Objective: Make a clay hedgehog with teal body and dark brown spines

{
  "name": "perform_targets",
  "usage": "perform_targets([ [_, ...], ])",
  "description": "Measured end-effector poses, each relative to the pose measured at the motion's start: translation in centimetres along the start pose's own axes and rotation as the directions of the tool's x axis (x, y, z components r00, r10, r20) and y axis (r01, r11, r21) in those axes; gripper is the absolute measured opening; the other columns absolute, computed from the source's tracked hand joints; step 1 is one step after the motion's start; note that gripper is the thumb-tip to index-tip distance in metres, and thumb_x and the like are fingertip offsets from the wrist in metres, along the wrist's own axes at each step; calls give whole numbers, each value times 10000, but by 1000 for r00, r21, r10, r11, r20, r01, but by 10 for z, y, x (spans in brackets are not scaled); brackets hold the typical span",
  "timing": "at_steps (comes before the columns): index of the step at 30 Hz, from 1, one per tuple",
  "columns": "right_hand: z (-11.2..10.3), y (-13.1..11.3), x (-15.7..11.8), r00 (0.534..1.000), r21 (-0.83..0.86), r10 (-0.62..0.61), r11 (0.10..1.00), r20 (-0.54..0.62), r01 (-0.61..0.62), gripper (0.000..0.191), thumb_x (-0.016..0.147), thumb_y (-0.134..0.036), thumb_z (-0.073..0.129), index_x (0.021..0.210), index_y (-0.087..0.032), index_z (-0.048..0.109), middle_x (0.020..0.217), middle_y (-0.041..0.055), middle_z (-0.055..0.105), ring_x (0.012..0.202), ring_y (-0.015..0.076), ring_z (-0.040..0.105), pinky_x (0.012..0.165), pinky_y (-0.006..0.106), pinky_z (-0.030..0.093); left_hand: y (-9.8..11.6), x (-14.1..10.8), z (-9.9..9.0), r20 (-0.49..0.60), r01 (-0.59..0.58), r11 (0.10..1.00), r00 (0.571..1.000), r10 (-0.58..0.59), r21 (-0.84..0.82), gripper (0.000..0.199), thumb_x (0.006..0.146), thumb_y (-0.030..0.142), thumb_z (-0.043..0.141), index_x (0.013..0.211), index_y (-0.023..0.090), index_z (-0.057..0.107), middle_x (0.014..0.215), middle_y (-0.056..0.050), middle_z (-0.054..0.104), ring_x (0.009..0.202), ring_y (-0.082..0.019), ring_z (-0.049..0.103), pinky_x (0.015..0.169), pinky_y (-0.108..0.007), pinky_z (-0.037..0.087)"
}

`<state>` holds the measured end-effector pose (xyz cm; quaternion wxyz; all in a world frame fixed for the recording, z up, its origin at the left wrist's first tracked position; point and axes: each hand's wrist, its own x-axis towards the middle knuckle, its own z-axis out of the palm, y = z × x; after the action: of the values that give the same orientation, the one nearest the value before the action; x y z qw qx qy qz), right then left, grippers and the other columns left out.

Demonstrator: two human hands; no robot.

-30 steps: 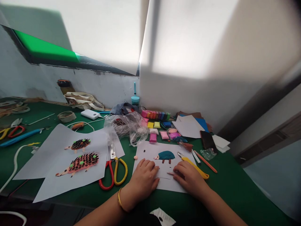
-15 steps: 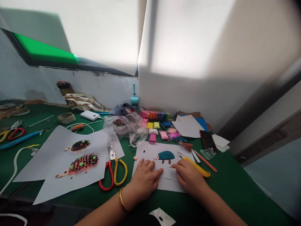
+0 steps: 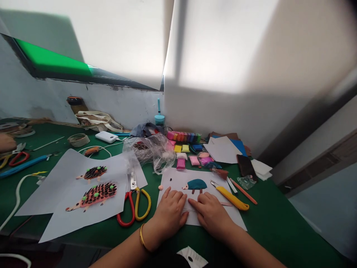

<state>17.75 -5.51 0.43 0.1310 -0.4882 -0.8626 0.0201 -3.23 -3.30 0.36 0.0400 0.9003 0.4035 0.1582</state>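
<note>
A white sheet of paper (image 3: 235, 217) lies in front of me, bearing a hedgehog figure (image 3: 196, 184) with a blue body, peach face and brown legs. My left hand (image 3: 171, 211) rests on the sheet below the face, fingers stretched out. Close beside it, my right hand (image 3: 210, 213) lies on the paper under the legs, index finger extended. What is beneath the palms is hidden. A thin pinkish strip (image 3: 226, 204) shows just right of my right hand. A small dark blob (image 3: 171, 179) and a peach lump (image 3: 160, 187) sit at the sheet's left side.
A yellow utility knife (image 3: 232, 198) lies at right, partly on the sheet. Scissors (image 3: 129, 208) with red and yellow handles lie left. Two finished hedgehogs (image 3: 99, 193) are on other paper. Behind are clay packets (image 3: 181, 163), a phone (image 3: 247, 166) and another person's hand (image 3: 7, 143).
My right hand has moved left, close to my left hand, uncovering more of the knife. A pinkish strip now shows beside it. Another person's hand has come in at far left.
</note>
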Motion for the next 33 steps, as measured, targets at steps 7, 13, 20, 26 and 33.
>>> perform_targets([
  [7, 1, 1, 4, 999, -92, -42, 995, -8, 41, 467, 834, -187, 607, 1289, -282, 569, 962, 58, 604, 945, 242, 484, 817, 374, 342, 0, -1, 1, -1, 5, 1000, 1000, -5, 11, 471, 868, 366, 582, 1300, 181, 543, 1188, -79, 611, 1131, -268, 515, 1137, -509, 255],
  [13, -2, -2, 7, 999, -75, -49, 996, -6, 49, 305, 850, -211, 598, 1141, -286, 647, 950, 51, 603, 960, 241, 486, 822, 377, 333, -1, 0, 3, -7, -5, 1000, 1000, 5, 20, 480, 868, 383, 582, 1301, 179, 546, 1193, -85, 611, 1123, -275, 521, 1135, -516, 248],
  [20, -2, -2, 9, 999, 7, -27, 1000, -44, 27, 344, 838, -170, 586, 1164, -261, 648, 948, 63, 602, 948, 238, 495, 856, 385, 368, 0, 0, 4, -26, -4, 1000, 1000, 5, 23, 479, 869, 372, 580, 1305, 178, 540, 1190, -88, 610, 1123, -273, 521, 1133, -513, 254],
  [26, -1, 9, 14, 987, 159, 75, 986, -145, -51, 190, 896, -158, 553, 978, -236, 706, 896, 55, 607, 862, 202, 526, 765, 339, 413, -1, 0, 5, -25, 1, 1000, 1000, -1, 30, 491, 858, 368, 594, 1305, 171, 538, 1176, -90, 612, 1107, -269, 525, 1127, -512, 275],
  [33, 7, 13, 26, 996, 207, 34, 978, -86, -16, 227, 823, -138, 676, 986, -289, 723, 892, 27, 615, 869, 192, 542, 760, 324, 420, 0, 0, 6, -41, -7, 999, 999, 9, 42, 477, 850, 358, 605, 1282, 163, 552, 1151, -92, 619, 1095, -271, 531, 1131, -511, 274],
])
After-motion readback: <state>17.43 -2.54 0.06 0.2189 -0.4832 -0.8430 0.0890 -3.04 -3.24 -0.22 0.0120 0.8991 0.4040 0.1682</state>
